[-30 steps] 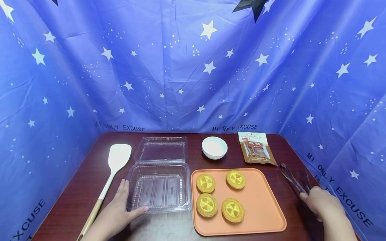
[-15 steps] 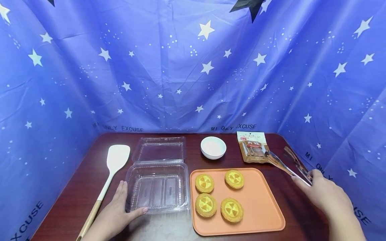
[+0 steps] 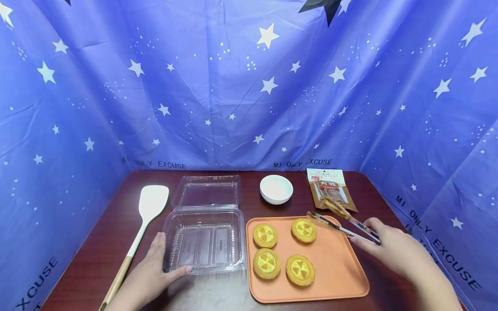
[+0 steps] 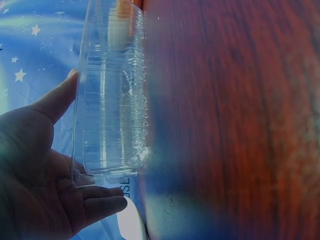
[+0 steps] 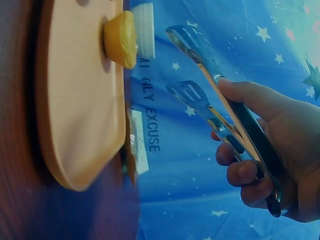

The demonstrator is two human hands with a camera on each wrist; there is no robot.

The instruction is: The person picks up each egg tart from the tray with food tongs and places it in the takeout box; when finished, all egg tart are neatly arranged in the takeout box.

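My right hand (image 3: 393, 250) grips a pair of metal tongs (image 3: 362, 229), their slotted tips spread apart with nothing between them. In the head view the tongs overlap the far right corner of the orange tray (image 3: 338, 276), close to an egg tart (image 3: 304, 230). Several egg tarts sit on the tray's left half; one nearer me is an egg tart (image 3: 300, 271). A clear hinged plastic box (image 3: 204, 242) lies with its lid back, left of the tray. My left hand (image 3: 149, 272) rests at its near left corner, thumb and fingers extended along the rim (image 4: 80, 130).
A white spatula with a wooden handle (image 3: 153, 203) lies at the left. Behind the tray stand a white bowl (image 3: 276, 190) and a brown-and-white food packet (image 3: 327, 183). Starry blue cloth (image 3: 233, 86) rises along the table's back and sides.
My right hand has lifted the tongs from the table's right side and swung them left, over the tray's far right corner. The left hand and box have stayed put.
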